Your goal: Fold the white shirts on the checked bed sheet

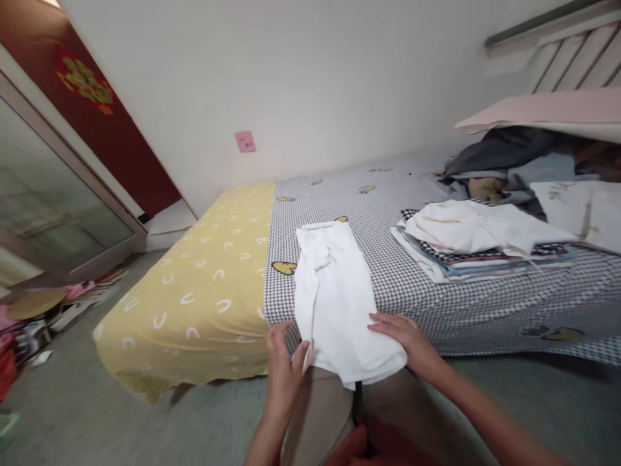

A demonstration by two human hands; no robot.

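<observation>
A white long-sleeved shirt (339,298), folded into a narrow strip, lies on the checked part of the bed. Its near end overhangs the bed's front edge above my lap. My left hand (284,356) is at the shirt's lower left edge, with thumb and fingers apart and the thumb touching the cloth. At the lower right edge, my right hand (407,340) has its fingers on top of the fabric and its thumb hidden beneath, so the edge sits between them. A sleeve lies folded along the shirt's left side.
To the right is a stack of folded clothes (485,243), a white garment on top. Behind it are a heap of dark clothes (504,155) and a pink board-like sheet (548,107). A yellow patterned cover (194,285) drapes the bed's left. Assorted items lie on the floor at far left.
</observation>
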